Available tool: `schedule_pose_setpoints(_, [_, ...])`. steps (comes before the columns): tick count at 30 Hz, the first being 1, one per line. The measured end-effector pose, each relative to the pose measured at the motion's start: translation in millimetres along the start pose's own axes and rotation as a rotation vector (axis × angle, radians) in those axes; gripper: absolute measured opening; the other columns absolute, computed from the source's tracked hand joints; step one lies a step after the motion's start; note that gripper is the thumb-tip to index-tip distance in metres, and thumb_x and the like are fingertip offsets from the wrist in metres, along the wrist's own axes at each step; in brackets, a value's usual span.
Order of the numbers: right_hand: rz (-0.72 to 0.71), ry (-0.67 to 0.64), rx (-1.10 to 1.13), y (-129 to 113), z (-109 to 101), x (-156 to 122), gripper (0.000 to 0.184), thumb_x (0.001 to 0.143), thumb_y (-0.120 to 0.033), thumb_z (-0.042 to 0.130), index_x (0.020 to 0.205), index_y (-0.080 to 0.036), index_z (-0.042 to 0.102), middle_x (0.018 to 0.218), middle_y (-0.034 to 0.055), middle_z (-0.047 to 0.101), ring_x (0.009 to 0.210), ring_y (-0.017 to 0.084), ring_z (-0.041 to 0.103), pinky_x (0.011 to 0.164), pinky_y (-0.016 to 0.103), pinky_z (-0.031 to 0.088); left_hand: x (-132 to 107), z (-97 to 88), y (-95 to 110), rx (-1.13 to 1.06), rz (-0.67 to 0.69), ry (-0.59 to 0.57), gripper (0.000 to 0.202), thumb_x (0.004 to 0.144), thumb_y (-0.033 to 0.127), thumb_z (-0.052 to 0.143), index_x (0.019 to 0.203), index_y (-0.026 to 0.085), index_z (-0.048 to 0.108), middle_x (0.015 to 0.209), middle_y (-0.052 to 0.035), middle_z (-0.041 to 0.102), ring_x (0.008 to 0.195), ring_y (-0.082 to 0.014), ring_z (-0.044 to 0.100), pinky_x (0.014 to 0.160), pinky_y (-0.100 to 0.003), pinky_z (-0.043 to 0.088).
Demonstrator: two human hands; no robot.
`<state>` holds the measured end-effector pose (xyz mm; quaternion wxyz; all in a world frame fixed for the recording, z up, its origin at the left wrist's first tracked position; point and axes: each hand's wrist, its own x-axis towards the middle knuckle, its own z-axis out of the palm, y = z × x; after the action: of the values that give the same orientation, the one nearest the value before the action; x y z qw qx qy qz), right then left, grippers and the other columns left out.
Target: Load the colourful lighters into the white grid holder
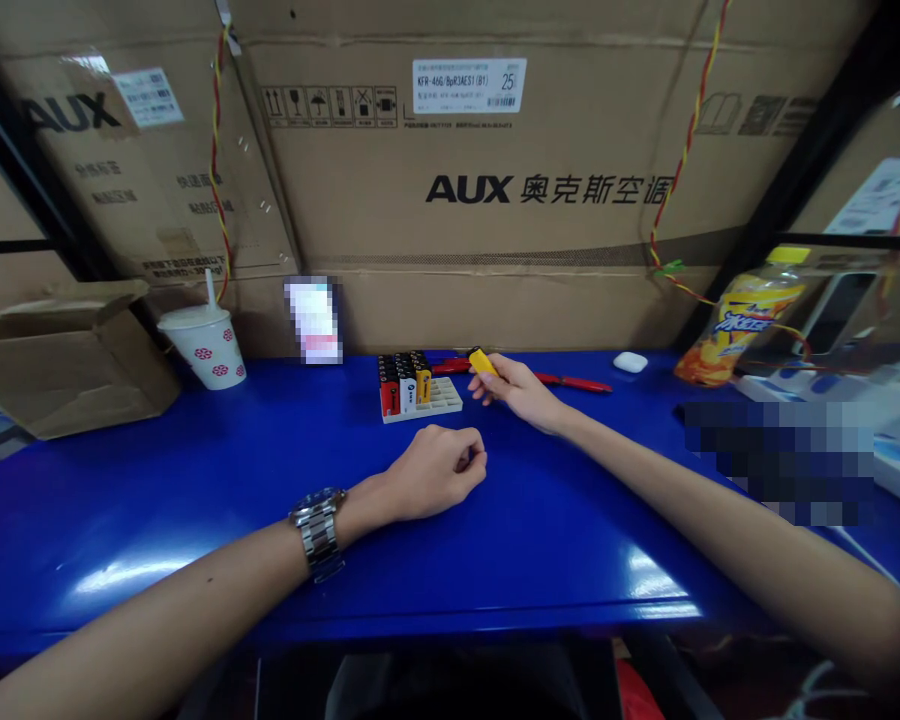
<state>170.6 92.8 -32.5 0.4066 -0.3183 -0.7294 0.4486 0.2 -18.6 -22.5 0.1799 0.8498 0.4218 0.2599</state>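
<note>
Head view, left to right:
- left hand (pixel 435 475) rests loosely curled on the blue workbench (pixel 157 500), nothing visible in it, a steel wristwatch (pixel 317 530) on its wrist
- white tray (pixel 439 400) of upright lighters (pixel 401 382) stands just ahead of it
- right hand (pixel 517 390) pinches a yellow lighter (pixel 484 363) between thumb and fingers, just beside the tray, above a red-handled tool (pixel 574 382)

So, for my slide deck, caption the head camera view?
Right hand pinches a yellow lighter above a blue workbench, beside a white tray of lighters.
</note>
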Motion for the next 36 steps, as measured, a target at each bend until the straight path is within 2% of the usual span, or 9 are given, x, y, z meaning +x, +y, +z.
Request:
schedule_pose_setpoints(3, [0.084,0.069,0.291,2,2,-1,0.028,0.075,-0.041,0.065,0.084,-0.019,0.052,0.062,-0.0037,0.05,0.049,0.009,0.043,0.047,0.024,0.037,0,0.2,0,-0.002,0.011,0.008,0.012,0.082,0.016,0.051,0.074,0.015,0.06,0.053,0.0051,0.048,0.047,-0.0071,0.039,0.051,-0.022,0.029])
schedule_pose_setpoints(5, [0.127,0.114,0.382,0,4,-1,0.031,0.077,-0.047,0.064,0.075,-0.018,0.053,0.053,-0.0052,0.044,0.043,0.007,0.035,0.042,0.023,0.031,0,0.1,0,-0.008,0.016,0.007,0.012,0.083,0.016,0.051,0.074,0.015,0.06,0.053,0.0053,0.048,0.047,-0.0068,0.039,0.051,-0.022,0.029])
schedule_pose_setpoints(8, [0.162,0.191,0.378,-3,5,-1,0.044,0.08,-0.055,0.058,0.058,-0.018,0.049,0.041,-0.0049,0.037,0.037,0.007,0.028,0.039,0.023,0.025,-1,-0.5,1,-0.007,0.015,-0.007,0.012,0.082,0.016,0.052,0.074,0.014,0.06,0.053,0.0051,0.048,0.048,-0.0067,0.04,0.051,-0.022,0.029])
schedule_pose_setpoints(11, [0.168,0.25,0.339,-4,6,-3,0.051,0.077,-0.056,0.062,0.048,-0.019,0.043,0.034,-0.0062,0.03,0.034,0.005,0.022,0.037,0.023,0.021,-1,-0.8,2,-0.001,0.021,-0.01,0.012,0.083,0.016,0.051,0.075,0.014,0.06,0.055,0.0045,0.049,0.049,-0.007,0.041,0.052,-0.022,0.029])
schedule_pose_setpoints(19, [0.171,0.3,0.356,-8,9,-6,0.055,0.062,-0.053,0.077,0.044,-0.02,0.038,0.035,-0.0097,0.025,0.034,0.002,0.015,0.035,0.021,0.013,-1,-1.0,0,0.005,0.023,-0.013,0.011,0.082,0.016,0.051,0.075,0.014,0.059,0.056,0.004,0.051,0.049,-0.0074,0.042,0.052,-0.022,0.029])
schedule_pose_setpoints(25, [0.164,0.272,0.352,-7,9,-6,0.057,0.068,-0.057,0.07,0.041,-0.019,0.036,0.033,-0.0091,0.024,0.033,0.002,0.014,0.036,0.022,0.013,-1,-0.7,0,0.026,0.038,-0.012,0.01,0.082,0.016,0.052,0.075,0.015,0.059,0.056,0.0041,0.051,0.05,-0.0078,0.043,0.052,-0.022,0.03])
schedule_pose_setpoints(32, [0.096,0.288,0.29,-1,10,-5,0.045,0.063,-0.034,0.074,0.046,-0.02,0.034,0.041,-0.0098,0.027,0.037,0.003,0.022,0.039,0.023,0.021,0,0.1,0,0.041,0.036,-0.014,0.011,0.082,0.017,0.051,0.076,0.015,0.06,0.057,0.0036,0.051,0.05,-0.0082,0.043,0.052,-0.023,0.03])
schedule_pose_setpoints(36, [0.077,0.302,0.199,4,9,-5,0.04,0.061,-0.03,0.072,0.05,-0.02,0.035,0.046,-0.0099,0.027,0.042,0.003,0.022,0.041,0.022,0.025,-1,-1.2,1,0.034,0.031,-0.023,0.011,0.083,0.017,0.051,0.076,0.015,0.06,0.057,0.0033,0.051,0.05,-0.0083,0.043,0.052,-0.022,0.03])
